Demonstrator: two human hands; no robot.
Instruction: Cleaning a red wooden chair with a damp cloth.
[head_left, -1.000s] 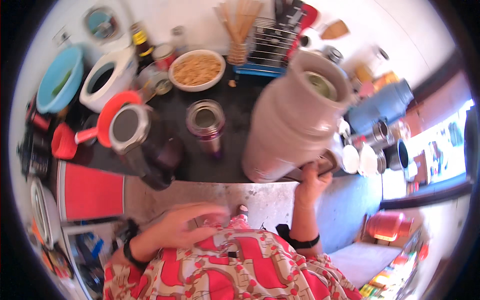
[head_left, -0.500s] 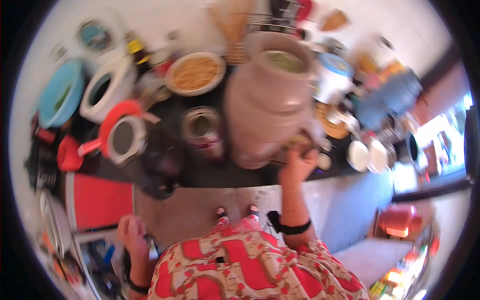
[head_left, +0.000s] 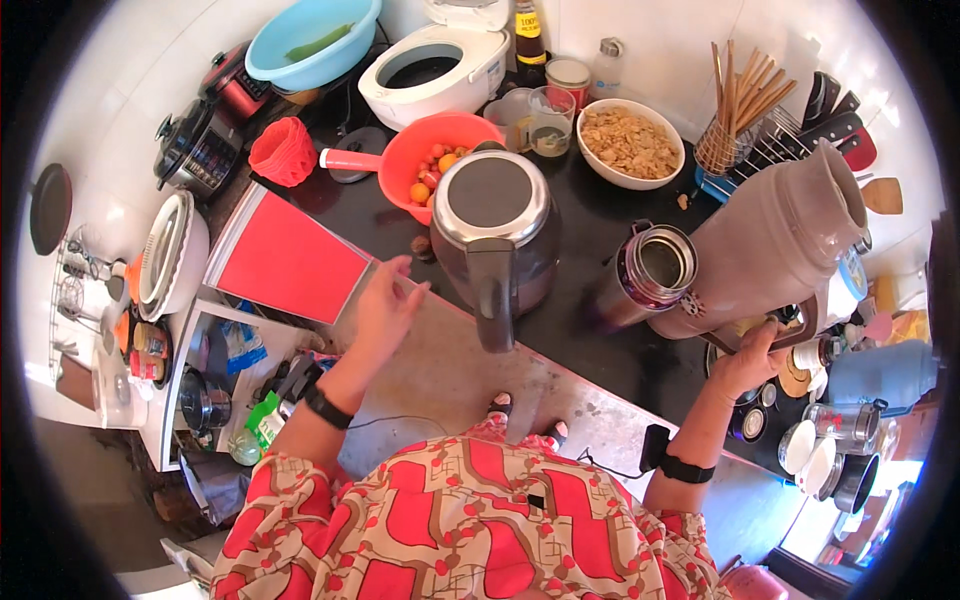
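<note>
My right hand (head_left: 750,358) is closed round the handle of a big brownish-grey vacuum flask (head_left: 755,245), which stands on the right of the counter. Close by its left side is a purple insulated bottle (head_left: 640,285) with its lid off. Raised over the counter's front edge, my left hand (head_left: 388,305) is empty with its fingers apart. An electric kettle (head_left: 495,225) with a steel-rimmed lid and dark handle stands just right of those fingers, not touched. Behind the kettle, a red handled colander (head_left: 390,165) holds small red and orange fruits.
A bowl of flakes (head_left: 630,145), a white rice cooker (head_left: 435,70) and a light-blue basin (head_left: 312,45) line the wall. Chopsticks (head_left: 745,90) and knives stand in a rack. Lids and white bowls (head_left: 800,447) sit right of the flask. A red drawer front (head_left: 290,255) is at left.
My view has turned left, so the counter items appear farther right. My left hand has risen from low at the left to near the kettle, its fingers opening. The right hand still grips the flask.
</note>
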